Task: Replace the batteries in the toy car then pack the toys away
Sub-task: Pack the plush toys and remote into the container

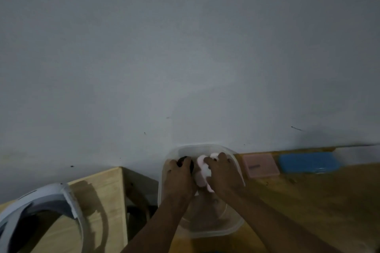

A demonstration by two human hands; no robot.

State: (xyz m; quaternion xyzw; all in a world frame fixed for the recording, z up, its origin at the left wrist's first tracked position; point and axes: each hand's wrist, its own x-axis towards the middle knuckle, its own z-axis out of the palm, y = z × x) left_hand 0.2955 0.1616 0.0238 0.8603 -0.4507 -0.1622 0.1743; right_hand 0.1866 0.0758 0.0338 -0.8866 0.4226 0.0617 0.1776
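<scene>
Evidently the packing stage is under way: both hands are down inside the clear tub (pixel 236 230). The right hand (pixel 223 174) curls its fingers round a pink toy (pixel 202 172) in the far half of the tub, while the left hand (pixel 180 178) grips a dark toy (pixel 186 160) just left of it, against the tub's far-left wall. Which of these is the car cannot be told, and no batteries or open compartment show, so the battery swap is judged finished rather than seen to be. Both toys are still held, not released. Just right of the tub lies a pink case (pixel 260 165), and beyond that a blue case (pixel 308 163), both on the table (pixel 308 201); they may still need packing. Well left of the tub sits a white ring (pixel 67 197).
</scene>
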